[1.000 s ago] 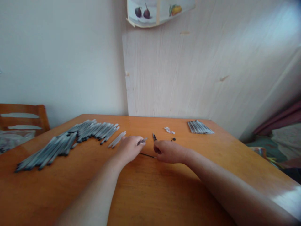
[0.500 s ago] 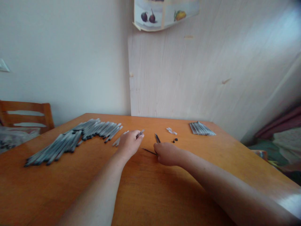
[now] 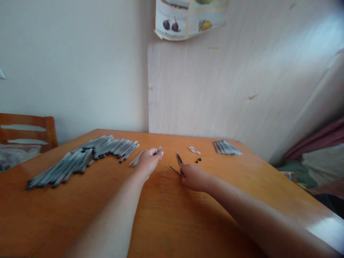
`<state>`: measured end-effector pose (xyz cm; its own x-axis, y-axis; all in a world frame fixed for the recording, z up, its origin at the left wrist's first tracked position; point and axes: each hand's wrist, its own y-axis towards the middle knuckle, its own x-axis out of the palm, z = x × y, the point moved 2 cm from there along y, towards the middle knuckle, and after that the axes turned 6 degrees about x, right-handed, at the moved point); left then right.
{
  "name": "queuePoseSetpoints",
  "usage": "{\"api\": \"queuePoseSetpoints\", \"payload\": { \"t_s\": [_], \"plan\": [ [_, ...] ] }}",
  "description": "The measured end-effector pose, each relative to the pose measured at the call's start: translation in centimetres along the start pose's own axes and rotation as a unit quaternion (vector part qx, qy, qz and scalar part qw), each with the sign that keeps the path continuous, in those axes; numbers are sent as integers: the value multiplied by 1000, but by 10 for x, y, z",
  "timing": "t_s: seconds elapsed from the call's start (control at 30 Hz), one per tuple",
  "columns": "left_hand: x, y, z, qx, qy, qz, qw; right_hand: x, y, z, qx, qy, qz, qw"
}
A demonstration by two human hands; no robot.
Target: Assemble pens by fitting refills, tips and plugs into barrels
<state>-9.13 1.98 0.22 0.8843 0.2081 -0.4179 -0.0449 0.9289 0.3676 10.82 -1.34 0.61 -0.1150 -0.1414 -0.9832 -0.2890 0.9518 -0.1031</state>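
Note:
My left hand (image 3: 149, 161) is closed around a slim pen piece (image 3: 159, 149); only its pale, greyish end shows past the fingers. Beside that hand lie several frosted clear pen tubes (image 3: 133, 162). To the right, my right hand (image 3: 194, 176) is closed on a thin dark rod like a pen refill (image 3: 174, 170), which points up and left. Similar dark rods (image 3: 179, 157) reach out beyond its fingertips; whether the hand grips or only touches them I cannot tell. The two hands are apart.
Many black-ended pens (image 3: 61, 168) spread over the left of the wooden table (image 3: 161, 222). A neat row of pens (image 3: 227, 147) lies at the back right. Small clear caps (image 3: 194, 150) and black plugs (image 3: 198, 160) sit between. A chair (image 3: 27, 129) stands at left.
The thin rod in my right hand has swung its free tip up and to the right. My left hand has barely moved. The view has shifted slightly.

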Motion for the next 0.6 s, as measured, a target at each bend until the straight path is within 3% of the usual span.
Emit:
{"api": "queuePoseSetpoints", "payload": {
  "t_s": [0.2, 0.37, 0.6],
  "plan": [
    [13, -4, -9, -86, -136, -58, 985, 12, -4, 12, 20, 84, 42, 995],
    [22, -11, -4, -168, -237, -112, 950, 21, 0, 23, 13, 145, 95, 985],
    [38, -21, 7, -201, -345, -189, 897, 18, 1, 16, -23, 187, 127, 974]
  ]
}}
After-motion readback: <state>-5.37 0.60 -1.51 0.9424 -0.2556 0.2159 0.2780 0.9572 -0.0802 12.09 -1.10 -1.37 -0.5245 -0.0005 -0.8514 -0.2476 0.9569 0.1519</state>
